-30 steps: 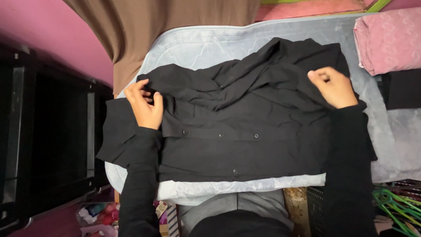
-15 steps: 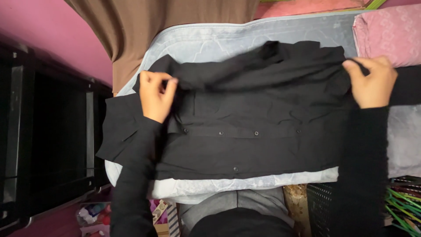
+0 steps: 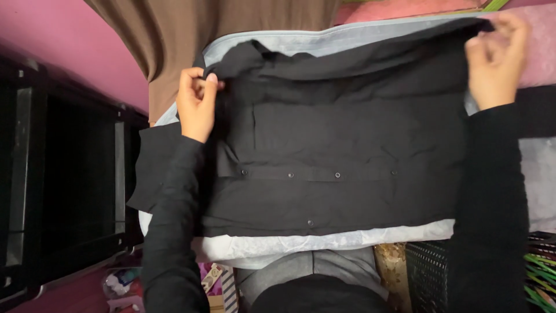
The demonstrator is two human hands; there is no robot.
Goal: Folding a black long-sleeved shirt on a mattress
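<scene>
Black shirt [image 3: 341,150] pinched at its far edge by both hands, left [image 3: 197,103] and right [image 3: 494,58].

The shirt [image 3: 341,150] is plain black, with small dark buttons [image 3: 337,174] — the sleeves [image 3: 492,197] on both arms are black too. Under it lies a pale grey-blue padded cover [image 3: 324,42] with a faint quilted pattern. The curtain [image 3: 191,35] is brown, the wall [image 3: 63,40] bright pink, the folded cloth [image 3: 541,64] dusty pink — the basket [image 3: 431,272] black.
</scene>
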